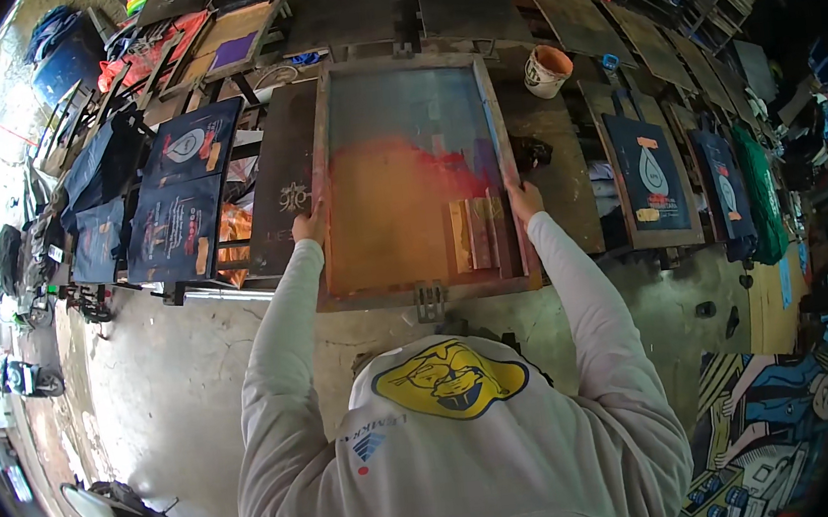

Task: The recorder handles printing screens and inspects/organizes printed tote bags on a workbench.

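Observation:
A wooden-framed printing screen [404, 70] lies flat in front of me, its mesh grey-blue at the far end and smeared red and orange nearer. My left hand [310, 225] grips the frame's left rail. My right hand [524, 198] grips the right rail. A wooden squeegee [478, 235] rests inside the screen near my right hand. Both arms wear long white sleeves.
Dark shirts on boards [184, 191] with printed designs line the left; more printed shirts [649, 176] hang on boards at the right. A stained white bucket [546, 70] stands beyond the screen's right corner. A dark board [285, 176] lies beside the screen's left edge. Concrete floor [157, 383] lies below.

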Available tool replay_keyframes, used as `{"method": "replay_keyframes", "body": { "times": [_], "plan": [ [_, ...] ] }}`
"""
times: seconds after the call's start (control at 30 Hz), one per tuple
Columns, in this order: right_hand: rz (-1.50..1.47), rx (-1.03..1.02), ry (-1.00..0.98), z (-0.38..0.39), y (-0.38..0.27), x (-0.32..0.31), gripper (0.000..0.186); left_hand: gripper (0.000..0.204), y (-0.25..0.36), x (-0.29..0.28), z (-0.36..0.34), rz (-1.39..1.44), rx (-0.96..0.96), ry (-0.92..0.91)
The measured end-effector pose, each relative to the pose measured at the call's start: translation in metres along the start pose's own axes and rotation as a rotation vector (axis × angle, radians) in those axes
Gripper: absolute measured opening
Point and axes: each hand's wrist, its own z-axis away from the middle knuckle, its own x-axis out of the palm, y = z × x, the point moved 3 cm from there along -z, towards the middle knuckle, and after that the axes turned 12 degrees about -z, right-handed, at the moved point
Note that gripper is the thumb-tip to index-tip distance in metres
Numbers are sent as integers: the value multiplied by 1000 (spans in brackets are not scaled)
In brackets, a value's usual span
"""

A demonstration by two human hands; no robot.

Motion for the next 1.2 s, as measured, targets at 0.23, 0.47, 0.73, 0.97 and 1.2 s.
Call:
{"method": "replay_keyframes", "body": {
  "times": [0.23,0.47,0.73,0.97,1.2],
  "plan": [
    [-31,93,-2,-33,58,-4,88,75,16,30,-6,-118,3,-22],
    [125,19,67,-36,21,-3,75,64,35,40,-23,-182,68,-33],
    [472,-77,1,-74,4,-19,52,51,78,46,-47,-478,75,-82],
    [514,-202,39,-56,10,-22,42,44,68,51,-48,-547,78,-146],
    [8,-215,-250,-6,47,-50,40,36,31,50,12,-244,493,59]
  ]
}}
